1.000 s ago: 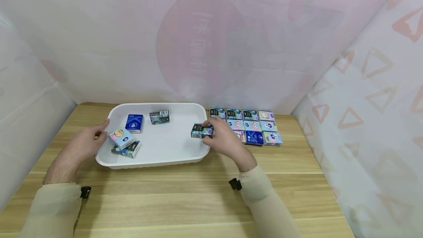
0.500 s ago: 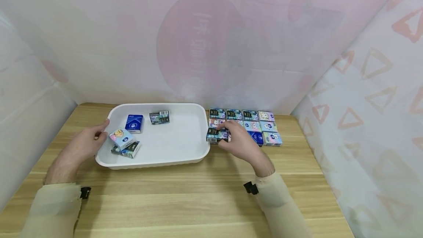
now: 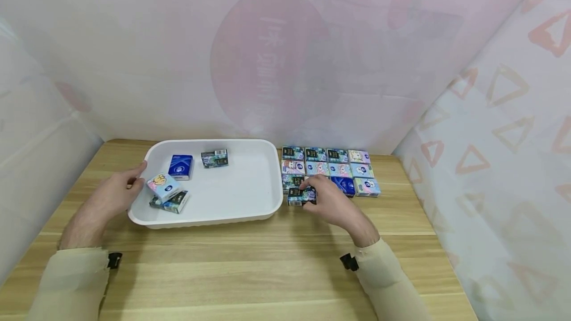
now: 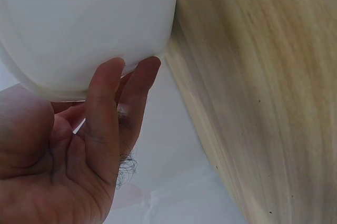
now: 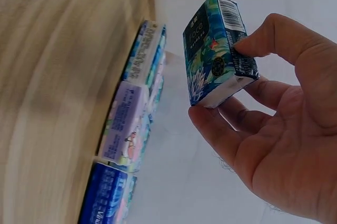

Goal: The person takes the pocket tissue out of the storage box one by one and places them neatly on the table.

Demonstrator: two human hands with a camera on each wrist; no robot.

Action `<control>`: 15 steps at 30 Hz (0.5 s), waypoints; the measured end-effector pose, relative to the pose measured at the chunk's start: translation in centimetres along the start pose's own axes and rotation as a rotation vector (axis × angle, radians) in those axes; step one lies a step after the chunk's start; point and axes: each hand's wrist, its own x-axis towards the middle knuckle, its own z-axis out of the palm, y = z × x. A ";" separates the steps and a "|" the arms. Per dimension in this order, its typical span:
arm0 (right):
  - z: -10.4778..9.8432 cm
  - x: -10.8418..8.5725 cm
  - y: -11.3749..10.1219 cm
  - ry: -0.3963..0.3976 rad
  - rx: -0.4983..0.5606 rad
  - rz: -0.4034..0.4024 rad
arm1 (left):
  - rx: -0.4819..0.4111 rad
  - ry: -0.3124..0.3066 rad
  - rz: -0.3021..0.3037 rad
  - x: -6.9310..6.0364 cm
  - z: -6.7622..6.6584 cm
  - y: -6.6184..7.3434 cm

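Observation:
My right hand [image 3: 332,201] pinches a dark green floral tissue pack [image 5: 213,50] between thumb and fingers. In the right wrist view the pack is raised off the table. In the head view it overlaps the near left corner of the rows of tissue packs [image 3: 340,169]. My left hand [image 3: 113,191] grips the left end of a white tray [image 3: 236,192], its fingertips against the outer wall in the left wrist view. Inside the tray lie a blue tissue pack [image 3: 180,166], a floral pack [image 3: 215,158], and a light-coloured pack [image 3: 164,187] leaning on another floral pack [image 3: 176,203].
The wooden table [image 3: 223,271] extends in front of the tray and the rows. Right behind both stands a pale printed backdrop [image 3: 178,63]. Another printed panel [image 3: 482,137] bounds the right side. The rows sit close against the tray's right end.
My right hand has carried the floral tissue pack out of the tray, rightward and then nearer, to the front left corner of the rows. The left hand and tray have stayed put.

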 end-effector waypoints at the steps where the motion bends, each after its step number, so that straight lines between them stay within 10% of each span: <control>1: 0.2 0.1 0.1 -0.004 -0.006 0.000 | 0.001 0.000 0.002 0.0 0.0 0.0; 15: 3.4 0.9 0.5 -0.080 -0.044 0.003 | 0.007 0.010 0.013 0.2 -0.2 -0.2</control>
